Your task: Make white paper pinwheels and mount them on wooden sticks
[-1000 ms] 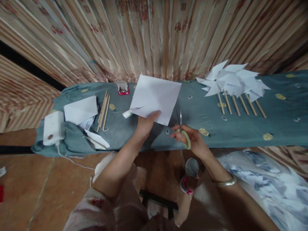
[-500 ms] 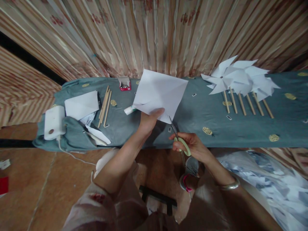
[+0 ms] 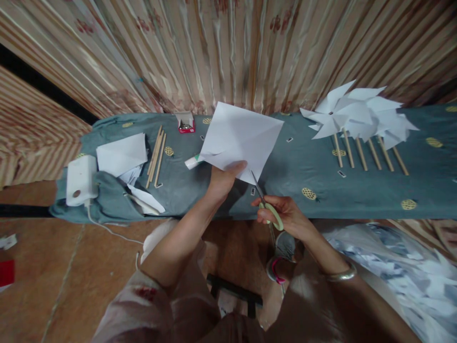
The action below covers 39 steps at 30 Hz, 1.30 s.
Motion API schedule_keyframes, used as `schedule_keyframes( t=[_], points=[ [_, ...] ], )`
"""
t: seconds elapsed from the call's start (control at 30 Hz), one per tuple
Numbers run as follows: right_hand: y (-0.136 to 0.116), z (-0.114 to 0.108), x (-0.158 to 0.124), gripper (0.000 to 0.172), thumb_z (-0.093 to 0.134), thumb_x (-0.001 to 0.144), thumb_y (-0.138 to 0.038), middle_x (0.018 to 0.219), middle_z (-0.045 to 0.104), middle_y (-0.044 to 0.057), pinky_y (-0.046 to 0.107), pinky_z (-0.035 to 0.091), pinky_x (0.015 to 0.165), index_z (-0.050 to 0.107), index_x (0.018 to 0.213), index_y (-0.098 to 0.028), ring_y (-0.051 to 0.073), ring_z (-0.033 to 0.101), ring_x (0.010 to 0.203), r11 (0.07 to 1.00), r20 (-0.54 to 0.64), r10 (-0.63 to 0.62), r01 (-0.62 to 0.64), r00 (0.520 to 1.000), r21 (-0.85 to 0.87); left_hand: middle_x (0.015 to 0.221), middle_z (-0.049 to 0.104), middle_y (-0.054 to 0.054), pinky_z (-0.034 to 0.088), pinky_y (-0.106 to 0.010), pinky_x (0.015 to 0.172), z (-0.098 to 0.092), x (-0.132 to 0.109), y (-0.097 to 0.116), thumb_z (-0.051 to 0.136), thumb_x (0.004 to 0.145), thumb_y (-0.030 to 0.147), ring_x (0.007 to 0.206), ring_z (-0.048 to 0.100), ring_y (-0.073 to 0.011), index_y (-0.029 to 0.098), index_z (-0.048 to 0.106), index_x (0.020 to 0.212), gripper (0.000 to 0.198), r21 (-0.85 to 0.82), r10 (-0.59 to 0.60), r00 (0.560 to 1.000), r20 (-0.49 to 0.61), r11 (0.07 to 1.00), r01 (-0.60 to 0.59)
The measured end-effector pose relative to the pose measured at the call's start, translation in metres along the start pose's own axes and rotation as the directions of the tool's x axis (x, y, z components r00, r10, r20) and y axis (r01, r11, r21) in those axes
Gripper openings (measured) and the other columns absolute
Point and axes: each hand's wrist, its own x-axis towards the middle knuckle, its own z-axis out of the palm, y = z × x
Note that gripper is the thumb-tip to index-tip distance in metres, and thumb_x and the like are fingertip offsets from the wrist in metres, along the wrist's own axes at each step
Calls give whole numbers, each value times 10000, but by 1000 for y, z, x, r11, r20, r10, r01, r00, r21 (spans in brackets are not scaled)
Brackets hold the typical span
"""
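Note:
My left hand (image 3: 223, 180) pinches the near edge of a square white paper sheet (image 3: 243, 138), holding it above the teal-covered table (image 3: 321, 181). My right hand (image 3: 285, 215) grips green-handled scissors (image 3: 266, 202). Their blade tips touch the sheet's lower corner, just right of my left thumb. A silver bangle (image 3: 342, 275) circles my right wrist.
Finished white paper pinwheels (image 3: 357, 116) on wooden sticks lie at the right. Loose sticks (image 3: 156, 155), white paper pieces (image 3: 121, 155), a white box (image 3: 80, 179) with a cord, a small red box (image 3: 186, 124) and a glue stick (image 3: 193, 162) lie left. Striped curtain behind. Paper scraps on the floor, lower right.
The scissors swung from pointing straight away to pointing left, their tips now at the sheet's lower corner. The sheet shifted slightly right in my left hand.

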Motion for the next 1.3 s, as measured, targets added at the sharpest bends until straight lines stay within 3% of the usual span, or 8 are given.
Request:
schedule_keyframes(
  t=[0.53,1.1,1.3],
  points=[
    [3,1,2,474,847,531,-530,544,588,-42,223,431,468,689,803,-176,90,526,481,998,-29,61,-60,998,24,1027,708,-72,523,-389,895,1,-1,1,774,635,275,972,663,-237,186,580,1167,574,-50,-6,1000,13,999,6],
    [2,3,4,462,863,506,-491,540,589,-51,227,455,493,687,800,-181,86,528,488,996,-77,68,-63,995,65,989,692,-71,535,-344,735,2,-6,-1,784,611,282,865,651,-221,192,588,1153,583,-93,-102,994,35,990,105],
    [1,4,4,447,881,478,-450,544,590,-58,224,469,498,689,778,-180,85,539,497,995,-93,81,-74,992,74,992,706,-70,525,-343,742,5,-9,1,757,632,256,879,658,-229,211,624,1104,493,-68,-122,991,57,990,125]
  ],
)
